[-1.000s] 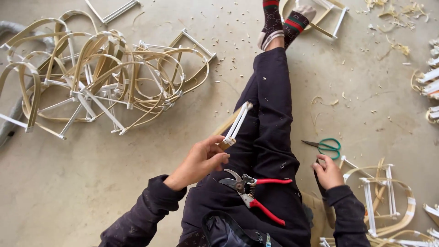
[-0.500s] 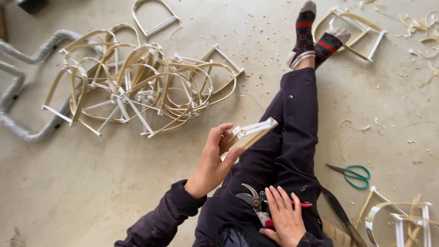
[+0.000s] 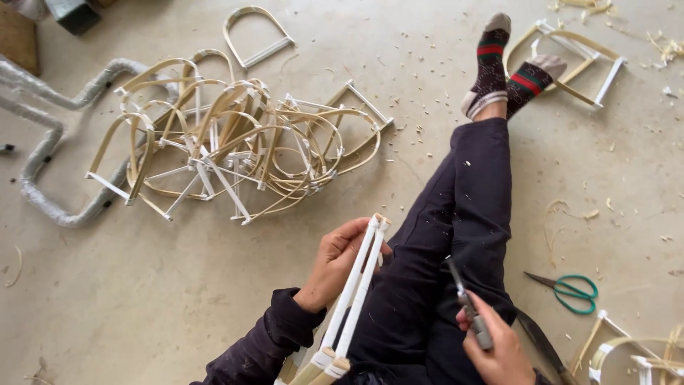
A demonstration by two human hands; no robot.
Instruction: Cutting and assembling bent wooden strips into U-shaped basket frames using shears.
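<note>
Two hands at work over our lap. Our left hand [image 3: 338,264] curls round a bamboo frame piece [image 3: 356,285], fingers wrapped on its white-taped bars, thumb side toward us; the piece runs from just above the hand down past the wrist to its bare tan ends near our sleeve. Our right hand [image 3: 499,353] is closed round a pair of pruning shears [image 3: 467,306], blades pointing up and away from the hand, well apart from the frame, w/ our dark trouser leg between.

Far beyond the left hand lies a tangled pile of bent frames [image 3: 235,150] on the concrete floor [image 3: 178,299]; green-handled scissors [image 3: 570,291] sit just right of the right hand.

Risks, as we judge: the frame is held one-handed near its top, so it could twist or slip when cut. Shear tips hover over our thigh, so a slip could nick cloth or the left fingers.
</note>
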